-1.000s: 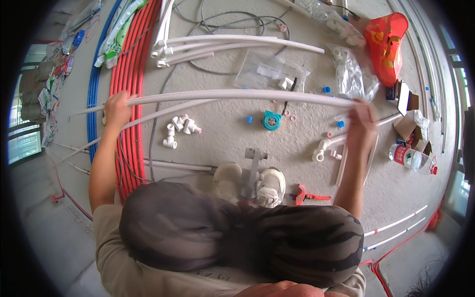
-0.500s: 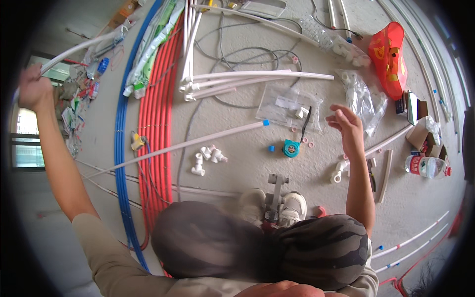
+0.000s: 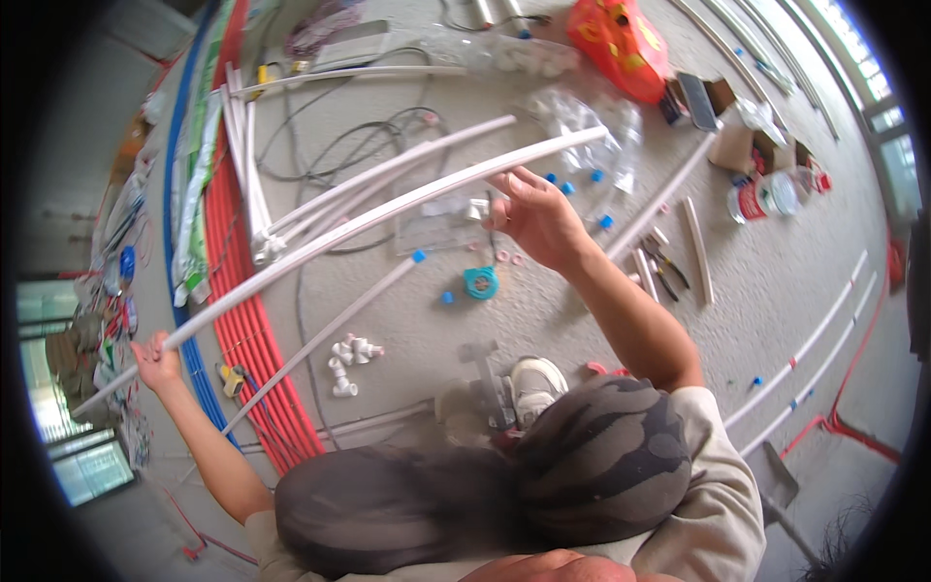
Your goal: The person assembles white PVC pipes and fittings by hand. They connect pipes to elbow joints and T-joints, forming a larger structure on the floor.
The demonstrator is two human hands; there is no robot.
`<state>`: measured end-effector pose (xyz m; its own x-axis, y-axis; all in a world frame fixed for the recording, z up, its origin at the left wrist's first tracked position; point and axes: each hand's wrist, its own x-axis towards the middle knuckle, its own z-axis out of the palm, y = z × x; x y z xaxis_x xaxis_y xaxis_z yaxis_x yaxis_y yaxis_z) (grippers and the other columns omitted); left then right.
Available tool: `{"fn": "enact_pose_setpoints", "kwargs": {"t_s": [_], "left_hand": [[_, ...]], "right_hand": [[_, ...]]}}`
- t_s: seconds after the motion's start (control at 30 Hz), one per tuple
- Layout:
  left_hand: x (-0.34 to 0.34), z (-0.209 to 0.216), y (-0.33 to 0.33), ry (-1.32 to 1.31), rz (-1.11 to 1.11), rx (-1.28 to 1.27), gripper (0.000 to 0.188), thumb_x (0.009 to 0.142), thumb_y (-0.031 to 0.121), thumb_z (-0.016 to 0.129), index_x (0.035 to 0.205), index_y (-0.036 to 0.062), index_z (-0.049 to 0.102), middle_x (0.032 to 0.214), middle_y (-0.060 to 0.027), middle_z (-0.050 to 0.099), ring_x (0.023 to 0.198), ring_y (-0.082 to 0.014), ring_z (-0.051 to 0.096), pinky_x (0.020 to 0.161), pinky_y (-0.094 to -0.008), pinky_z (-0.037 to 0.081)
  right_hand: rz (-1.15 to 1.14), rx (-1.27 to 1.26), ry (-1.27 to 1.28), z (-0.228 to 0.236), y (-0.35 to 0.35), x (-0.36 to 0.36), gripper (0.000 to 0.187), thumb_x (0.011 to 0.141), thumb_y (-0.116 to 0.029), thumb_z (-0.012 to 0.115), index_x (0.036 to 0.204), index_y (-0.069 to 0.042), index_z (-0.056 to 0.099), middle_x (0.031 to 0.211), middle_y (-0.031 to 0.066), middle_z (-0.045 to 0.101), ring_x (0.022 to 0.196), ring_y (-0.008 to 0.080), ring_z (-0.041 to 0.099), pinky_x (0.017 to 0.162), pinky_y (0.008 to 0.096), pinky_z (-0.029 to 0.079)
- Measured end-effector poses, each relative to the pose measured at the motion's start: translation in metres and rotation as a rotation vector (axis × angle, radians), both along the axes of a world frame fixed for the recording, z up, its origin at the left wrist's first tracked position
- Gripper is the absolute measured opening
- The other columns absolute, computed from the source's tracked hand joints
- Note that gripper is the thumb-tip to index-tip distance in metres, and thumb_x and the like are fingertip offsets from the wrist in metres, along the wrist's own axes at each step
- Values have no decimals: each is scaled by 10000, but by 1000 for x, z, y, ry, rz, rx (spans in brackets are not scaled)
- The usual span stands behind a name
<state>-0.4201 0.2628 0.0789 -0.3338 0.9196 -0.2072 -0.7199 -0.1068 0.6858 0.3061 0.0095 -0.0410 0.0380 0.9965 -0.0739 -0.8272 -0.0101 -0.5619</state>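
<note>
A long white plastic pipe point(image 3: 388, 215) slants across the view, raised above the floor. My left hand point(image 3: 155, 362) holds it near its lower left end. Close to the far right end, my right hand point(image 3: 539, 218) is beneath the pipe, fingers apart, fingertips at its underside. Just left of those fingers, a small white fitting point(image 3: 478, 209) lies on a clear plastic bag point(image 3: 427, 231). Below are a teal tape measure point(image 3: 480, 282), several white pipe fittings point(image 3: 347, 367) and a thinner pipe with a blue cap point(image 3: 339, 325).
Red pipes point(image 3: 254, 354) and blue pipes point(image 3: 197, 373) run along the floor at left. More white pipes point(image 3: 254, 165) and a grey cable point(image 3: 378, 126) lie beyond. At right are pliers point(image 3: 664, 272), a water bottle point(image 3: 766, 197), an open cardboard box point(image 3: 734, 145) and a red bag point(image 3: 621, 48).
The held pipe has swung from the upper left across the middle. My left hand is lower; my right hand has moved up to the pipe. The whole view has shifted.
</note>
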Motion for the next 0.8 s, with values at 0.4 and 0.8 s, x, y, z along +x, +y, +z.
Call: {"fn": "enact_pose_setpoints", "kwargs": {"t_s": [0.4, 0.8], "left_hand": [[-117, -101, -3, -141, 122, -324, 211, 973, 17, 601, 955, 23, 391, 840, -82, 394, 791, -243, 462, 709, -422, 449], [-132, -173, -12, 276, 105, -288, 379, 1008, -64, 540, 1361, -146, 432, 1391, -242, 533, 1313, -386, 552, 1151, -513, 491]], "right_hand": [[-76, -43, 164, -15, -20, -51, 208, 1039, -130, 642, 1214, -22, 612, 1282, 158, 680, 837, 191, 675, 747, 334, 596], [-37, -234, -15, -37, -40, -91, 266, 971, -51, 713, 1222, -48, 628, 1272, 164, 690, 943, 199, 674, 796, 348, 565]]}}
